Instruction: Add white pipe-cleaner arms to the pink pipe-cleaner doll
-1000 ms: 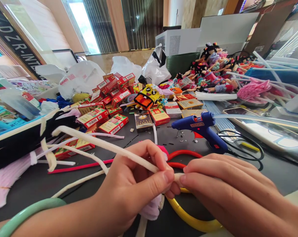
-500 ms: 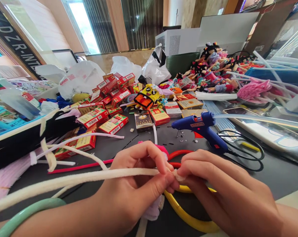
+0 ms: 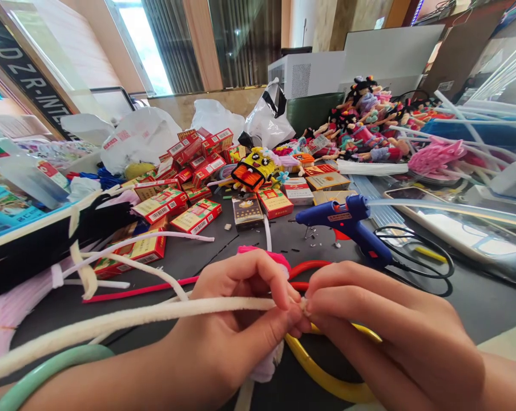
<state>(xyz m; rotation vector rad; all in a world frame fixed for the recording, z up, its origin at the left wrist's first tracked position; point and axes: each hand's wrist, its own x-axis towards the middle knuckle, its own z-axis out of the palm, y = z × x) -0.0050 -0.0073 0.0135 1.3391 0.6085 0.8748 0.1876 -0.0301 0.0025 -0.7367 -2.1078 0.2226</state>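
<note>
Cream pipe cleaner [image 3: 155,311] — one end pinched between both hands, just above the desk [image 3: 476,302].
Left hand [image 3: 236,325], a pale green bangle [image 3: 48,365] on its wrist, grips the stem between thumb and fingers, while the right hand [image 3: 382,325] clenches the tip right beside it; the two hands touch at the pinch. The stem runs off leftward across the lower frame. A pink fuzzy tuft [image 3: 262,252] shows behind the left hand and a lilac one [image 3: 264,365] below it, and a red-and-yellow hoop [image 3: 326,377] lies under both hands. Beyond the right hand sits a blue hot glue gun [image 3: 347,220] with a black cord [image 3: 416,279] — small red boxes [image 3: 196,217] are heaped farther back, beside a yellow pipe-cleaner figure [image 3: 253,169].
</note>
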